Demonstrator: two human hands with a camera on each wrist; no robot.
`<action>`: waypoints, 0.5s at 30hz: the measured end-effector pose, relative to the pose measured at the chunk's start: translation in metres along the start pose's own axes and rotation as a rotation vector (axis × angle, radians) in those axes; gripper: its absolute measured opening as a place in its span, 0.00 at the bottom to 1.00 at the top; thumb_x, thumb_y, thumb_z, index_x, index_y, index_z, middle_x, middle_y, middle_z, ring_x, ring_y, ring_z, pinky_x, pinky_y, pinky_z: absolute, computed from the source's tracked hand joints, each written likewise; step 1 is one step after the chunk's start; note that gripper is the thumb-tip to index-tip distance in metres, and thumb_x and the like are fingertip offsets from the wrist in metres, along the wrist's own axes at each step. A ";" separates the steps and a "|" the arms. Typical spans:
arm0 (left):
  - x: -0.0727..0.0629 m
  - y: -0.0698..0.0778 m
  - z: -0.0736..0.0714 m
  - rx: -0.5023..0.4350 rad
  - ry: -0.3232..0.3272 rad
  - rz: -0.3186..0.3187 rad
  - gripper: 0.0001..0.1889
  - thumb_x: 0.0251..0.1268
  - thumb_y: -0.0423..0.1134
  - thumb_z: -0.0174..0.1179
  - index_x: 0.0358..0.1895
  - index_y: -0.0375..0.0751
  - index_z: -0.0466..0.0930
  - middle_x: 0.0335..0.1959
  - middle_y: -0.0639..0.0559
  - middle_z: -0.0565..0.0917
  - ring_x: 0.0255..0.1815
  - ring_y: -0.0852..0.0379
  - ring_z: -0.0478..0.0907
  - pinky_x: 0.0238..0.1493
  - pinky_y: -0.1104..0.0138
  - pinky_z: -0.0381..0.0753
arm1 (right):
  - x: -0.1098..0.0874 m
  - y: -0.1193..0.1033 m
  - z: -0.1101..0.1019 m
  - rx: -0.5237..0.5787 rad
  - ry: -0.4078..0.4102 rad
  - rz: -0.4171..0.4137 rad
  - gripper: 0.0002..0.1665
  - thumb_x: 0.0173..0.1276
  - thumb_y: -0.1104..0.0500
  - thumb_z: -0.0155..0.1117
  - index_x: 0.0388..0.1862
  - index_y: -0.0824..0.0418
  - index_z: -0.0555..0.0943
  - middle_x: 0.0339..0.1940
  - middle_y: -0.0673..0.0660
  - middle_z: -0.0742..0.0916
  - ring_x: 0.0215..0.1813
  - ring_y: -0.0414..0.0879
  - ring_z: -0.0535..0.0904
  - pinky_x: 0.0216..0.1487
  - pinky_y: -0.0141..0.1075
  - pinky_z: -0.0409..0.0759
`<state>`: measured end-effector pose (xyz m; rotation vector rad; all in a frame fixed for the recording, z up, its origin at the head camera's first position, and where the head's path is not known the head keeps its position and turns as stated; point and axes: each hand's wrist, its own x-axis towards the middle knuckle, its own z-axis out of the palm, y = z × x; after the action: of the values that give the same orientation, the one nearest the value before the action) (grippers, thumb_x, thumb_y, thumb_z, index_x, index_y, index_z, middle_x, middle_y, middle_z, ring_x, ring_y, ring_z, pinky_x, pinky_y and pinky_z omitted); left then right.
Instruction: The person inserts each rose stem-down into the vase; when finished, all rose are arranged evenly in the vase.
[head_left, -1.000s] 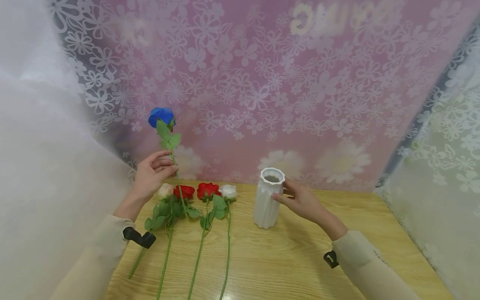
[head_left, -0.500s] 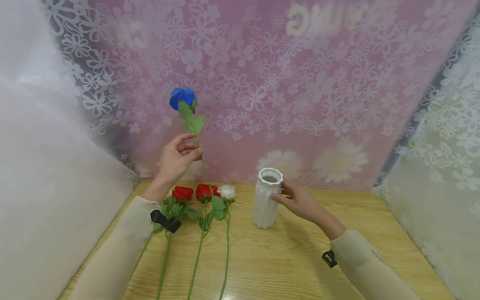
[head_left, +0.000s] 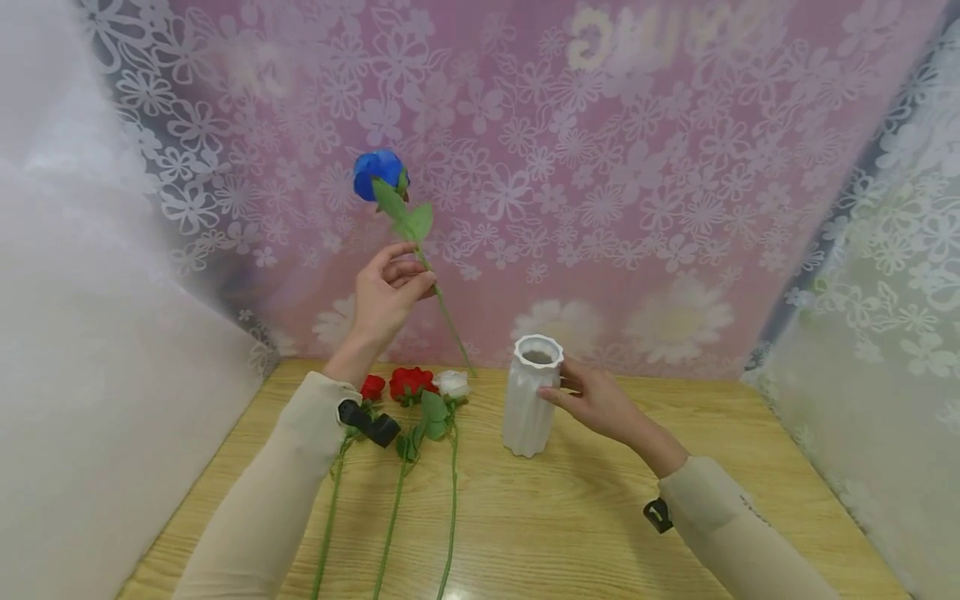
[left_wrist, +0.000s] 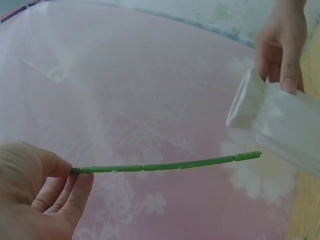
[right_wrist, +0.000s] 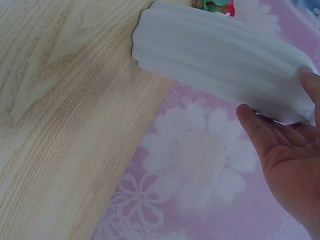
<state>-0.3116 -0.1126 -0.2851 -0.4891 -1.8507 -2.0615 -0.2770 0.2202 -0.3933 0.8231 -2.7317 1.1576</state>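
Observation:
My left hand (head_left: 390,296) pinches the green stem of a blue rose (head_left: 378,175) between thumb and fingers, up in front of the pink backdrop. The bloom points up and left, and the bare stem (left_wrist: 165,166) slants down toward the right, its cut end short of the vase mouth. A white fluted vase (head_left: 531,408) with a scalloped rim stands upright on the wooden table. My right hand (head_left: 600,404) grips it from the right near its neck, thumb in front and fingers behind; the right wrist view shows the vase's side (right_wrist: 215,60) close to the palm.
Left of the vase lie a white rose (head_left: 452,384) and two red roses, one of them a red rose (head_left: 412,382) in the middle, stems toward the front. My left sleeve (head_left: 262,483) covers part of that row. A pink floral sheet (head_left: 487,167) hangs behind the wooden table (head_left: 585,533).
My left hand has carried the blue rose up and to the right, toward the vase, its stem tilting more. The right hand still holds the vase in nearly the same spot.

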 end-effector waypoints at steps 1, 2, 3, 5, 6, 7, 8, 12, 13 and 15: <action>0.001 0.001 0.003 -0.011 0.007 0.002 0.26 0.69 0.22 0.64 0.70 0.31 0.74 0.36 0.53 0.86 0.35 0.62 0.87 0.45 0.66 0.92 | 0.000 0.000 0.000 -0.001 -0.001 0.000 0.41 0.78 0.47 0.67 0.83 0.55 0.65 0.71 0.62 0.83 0.68 0.61 0.84 0.63 0.52 0.87; 0.002 0.001 0.005 -0.023 0.015 0.006 0.26 0.68 0.21 0.64 0.69 0.31 0.75 0.36 0.52 0.86 0.35 0.61 0.87 0.45 0.65 0.92 | 0.000 0.000 0.000 -0.001 -0.003 0.000 0.41 0.78 0.47 0.67 0.84 0.56 0.65 0.71 0.62 0.83 0.68 0.61 0.84 0.63 0.52 0.87; 0.003 0.001 0.008 -0.034 0.022 0.007 0.26 0.68 0.21 0.64 0.69 0.31 0.75 0.36 0.51 0.86 0.34 0.62 0.87 0.45 0.66 0.92 | 0.000 0.000 0.000 -0.001 -0.004 0.001 0.41 0.78 0.47 0.67 0.84 0.55 0.65 0.71 0.62 0.83 0.68 0.61 0.84 0.63 0.52 0.87; 0.005 0.002 0.014 -0.055 0.028 0.014 0.27 0.68 0.20 0.63 0.69 0.30 0.74 0.35 0.50 0.86 0.34 0.62 0.87 0.44 0.66 0.92 | 0.000 0.000 0.000 -0.002 -0.006 0.001 0.41 0.78 0.47 0.67 0.83 0.55 0.65 0.71 0.62 0.83 0.68 0.61 0.84 0.63 0.52 0.87; 0.006 0.002 0.017 -0.060 0.028 0.019 0.27 0.68 0.20 0.63 0.70 0.29 0.74 0.35 0.51 0.86 0.34 0.62 0.87 0.44 0.66 0.92 | 0.000 0.000 0.000 -0.002 -0.006 0.000 0.41 0.78 0.47 0.67 0.83 0.55 0.66 0.71 0.62 0.83 0.67 0.61 0.84 0.63 0.52 0.87; 0.007 0.002 0.020 -0.068 0.030 0.025 0.27 0.68 0.20 0.63 0.70 0.29 0.74 0.34 0.52 0.86 0.33 0.62 0.87 0.44 0.66 0.92 | 0.000 0.000 0.000 -0.003 -0.006 0.001 0.40 0.78 0.47 0.67 0.83 0.55 0.66 0.71 0.62 0.83 0.67 0.61 0.84 0.62 0.52 0.87; 0.008 0.002 0.023 -0.071 0.032 0.031 0.27 0.68 0.20 0.63 0.70 0.28 0.74 0.34 0.54 0.86 0.33 0.62 0.87 0.44 0.66 0.92 | 0.000 0.000 0.000 -0.002 -0.005 0.001 0.40 0.78 0.47 0.67 0.83 0.55 0.66 0.71 0.62 0.83 0.67 0.61 0.84 0.62 0.52 0.87; 0.011 0.003 0.035 -0.090 0.045 0.037 0.26 0.68 0.20 0.63 0.69 0.28 0.74 0.33 0.57 0.85 0.33 0.62 0.87 0.44 0.66 0.92 | 0.000 0.000 0.000 0.004 -0.006 0.000 0.40 0.78 0.48 0.67 0.83 0.54 0.66 0.71 0.62 0.83 0.68 0.61 0.84 0.63 0.52 0.86; 0.011 0.003 0.039 -0.098 0.050 0.037 0.26 0.67 0.20 0.63 0.69 0.28 0.74 0.33 0.56 0.85 0.33 0.62 0.87 0.44 0.66 0.92 | 0.000 0.000 0.000 0.004 -0.006 0.001 0.40 0.78 0.48 0.67 0.83 0.55 0.66 0.71 0.62 0.83 0.68 0.61 0.83 0.63 0.52 0.86; 0.013 0.003 0.045 -0.111 0.058 0.036 0.26 0.67 0.19 0.63 0.68 0.28 0.75 0.33 0.53 0.85 0.32 0.62 0.87 0.44 0.66 0.92 | 0.000 -0.001 -0.001 0.005 -0.006 0.001 0.40 0.78 0.47 0.67 0.83 0.56 0.66 0.71 0.62 0.83 0.68 0.61 0.84 0.63 0.52 0.86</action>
<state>-0.3201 -0.0683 -0.2723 -0.4824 -1.6895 -2.1396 -0.2763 0.2204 -0.3925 0.8271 -2.7355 1.1640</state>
